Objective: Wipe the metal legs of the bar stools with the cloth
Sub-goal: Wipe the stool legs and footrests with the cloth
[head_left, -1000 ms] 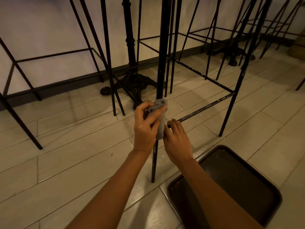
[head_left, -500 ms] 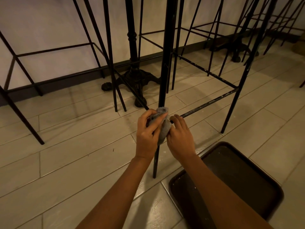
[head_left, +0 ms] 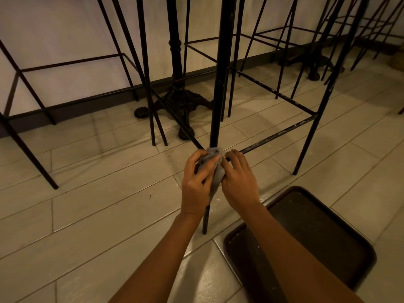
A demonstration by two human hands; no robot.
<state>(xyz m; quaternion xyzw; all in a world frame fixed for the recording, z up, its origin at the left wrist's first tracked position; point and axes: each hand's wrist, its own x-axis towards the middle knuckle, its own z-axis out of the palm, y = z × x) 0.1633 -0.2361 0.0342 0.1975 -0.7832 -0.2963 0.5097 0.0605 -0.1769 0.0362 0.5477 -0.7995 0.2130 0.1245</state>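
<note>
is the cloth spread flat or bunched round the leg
Bunched. The grey cloth is wrapped round the stool leg, pinched by the left hand and right hand.

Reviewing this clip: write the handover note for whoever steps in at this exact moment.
Left hand: gripping the grey cloth, wrapped around the nearest stool leg at footrest height.
Right hand: against the cloth's other side, fingers near the front footrest bar.
Done: cannot tell how much of this leg is wiped.
Left: the leg below the hands, the speckled footrest bar, the other stools' legs.
Note: dark tray lies on the floor, right of the leg.
</note>
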